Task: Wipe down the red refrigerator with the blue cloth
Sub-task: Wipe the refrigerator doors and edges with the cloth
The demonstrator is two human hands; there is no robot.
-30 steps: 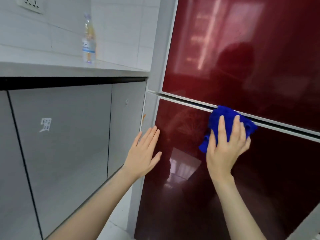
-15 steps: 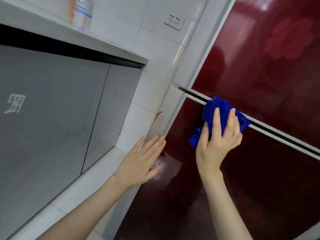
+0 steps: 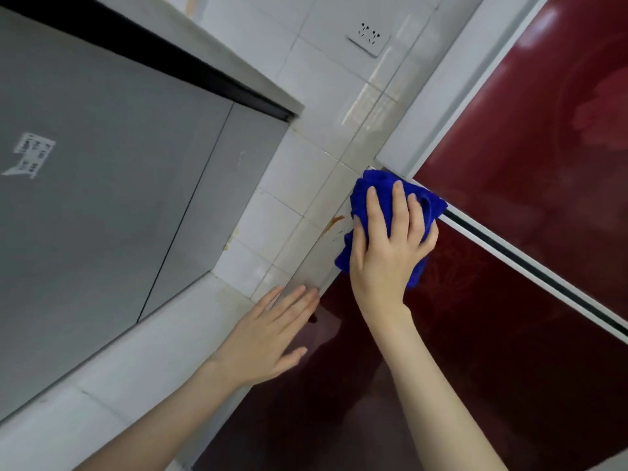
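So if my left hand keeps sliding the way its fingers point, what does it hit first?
Probably the blue cloth under your right hand. Your left hand lies open on the red refrigerator, fingers aimed up along its pale edge strip toward it; depth is hard to judge.

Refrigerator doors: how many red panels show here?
2. The upper door is at top right; the lower door sits below the seam, where the right hand presses the blue cloth. Both run off-frame.

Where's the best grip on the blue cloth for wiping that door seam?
Judging by its pose: palm the bunched middle of the blue cloth, coming front-on at the red refrigerator. It's wadded flat against the door's left edge, as the right hand presses it now, fingers spread. The loose lower corner would flop.
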